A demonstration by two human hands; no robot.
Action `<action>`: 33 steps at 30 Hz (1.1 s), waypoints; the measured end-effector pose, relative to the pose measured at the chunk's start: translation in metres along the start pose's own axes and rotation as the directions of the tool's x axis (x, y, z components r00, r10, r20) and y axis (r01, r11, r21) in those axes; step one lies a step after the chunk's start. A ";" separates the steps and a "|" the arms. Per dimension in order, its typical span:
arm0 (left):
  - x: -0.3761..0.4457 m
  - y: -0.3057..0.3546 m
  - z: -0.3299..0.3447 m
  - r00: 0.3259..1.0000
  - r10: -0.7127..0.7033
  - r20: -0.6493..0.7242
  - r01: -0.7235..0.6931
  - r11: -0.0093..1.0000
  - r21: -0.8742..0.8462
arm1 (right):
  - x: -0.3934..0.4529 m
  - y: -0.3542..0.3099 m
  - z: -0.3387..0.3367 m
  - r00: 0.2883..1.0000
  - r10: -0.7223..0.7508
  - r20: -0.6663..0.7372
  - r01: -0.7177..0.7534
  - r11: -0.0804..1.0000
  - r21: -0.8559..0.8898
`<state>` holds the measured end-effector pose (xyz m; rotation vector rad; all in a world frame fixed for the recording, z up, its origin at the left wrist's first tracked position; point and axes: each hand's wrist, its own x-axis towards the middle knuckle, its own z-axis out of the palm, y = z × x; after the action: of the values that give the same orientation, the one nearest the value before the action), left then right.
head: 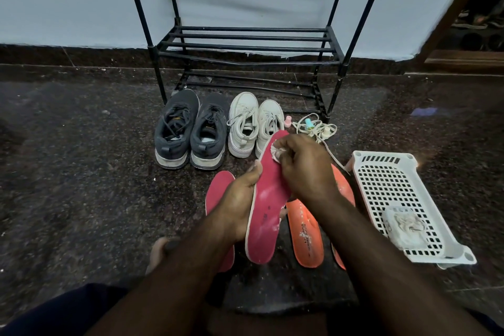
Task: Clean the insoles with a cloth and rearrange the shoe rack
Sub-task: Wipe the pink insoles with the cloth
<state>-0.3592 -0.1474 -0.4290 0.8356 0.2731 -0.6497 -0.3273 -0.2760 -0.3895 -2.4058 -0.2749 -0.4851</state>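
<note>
Head cam: left hand (240,199) grips the pink insole (266,215) edge above the floor, right hand (302,169) pinches a cloth (276,152) near its toe, so hard scrubbing could probably fold it or pop it loose.

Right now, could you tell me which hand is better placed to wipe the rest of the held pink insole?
The right hand: it already pinches the cloth against the pink insole, while the left hand grips its edge.
</note>
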 end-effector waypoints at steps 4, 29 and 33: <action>0.004 -0.007 0.000 0.999 0.006 -0.032 -0.009 0.995 -0.097 | -0.017 -0.010 0.010 0.994 -0.065 0.084 0.065 0.998 0.000; 0.010 -0.005 -0.015 0.999 -0.019 0.049 0.019 1.000 0.000 | -0.011 -0.003 0.006 1.000 0.028 0.012 -0.029 0.999 0.040; 0.011 -0.005 -0.011 1.000 0.001 0.024 -0.001 1.000 -0.024 | -0.015 -0.008 0.007 0.999 0.002 0.046 -0.004 0.999 0.053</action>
<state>-0.3540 -0.1463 -0.4440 0.8043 0.2583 -0.6541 -0.3418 -0.2663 -0.3959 -2.3673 -0.3003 -0.4168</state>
